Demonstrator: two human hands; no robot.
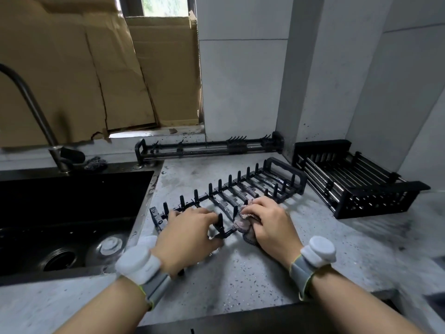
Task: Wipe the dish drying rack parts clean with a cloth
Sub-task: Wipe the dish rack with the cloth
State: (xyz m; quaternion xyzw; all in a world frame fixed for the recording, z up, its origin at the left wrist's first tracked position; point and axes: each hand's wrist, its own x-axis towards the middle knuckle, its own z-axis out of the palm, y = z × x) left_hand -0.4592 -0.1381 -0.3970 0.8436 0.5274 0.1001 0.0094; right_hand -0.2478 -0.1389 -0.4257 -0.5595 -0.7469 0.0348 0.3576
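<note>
Our speckled grey desk (252,268) runs beside a dark sink (72,201) at nine o'clock. The black plate rack (240,189) lies flat at centre. Our left hand (187,235) grips its near prongs; our right hand (269,225) bunches the cloth (243,225) against a bar. We judge the rack light, stiff, and best steadied by its frame.
</note>
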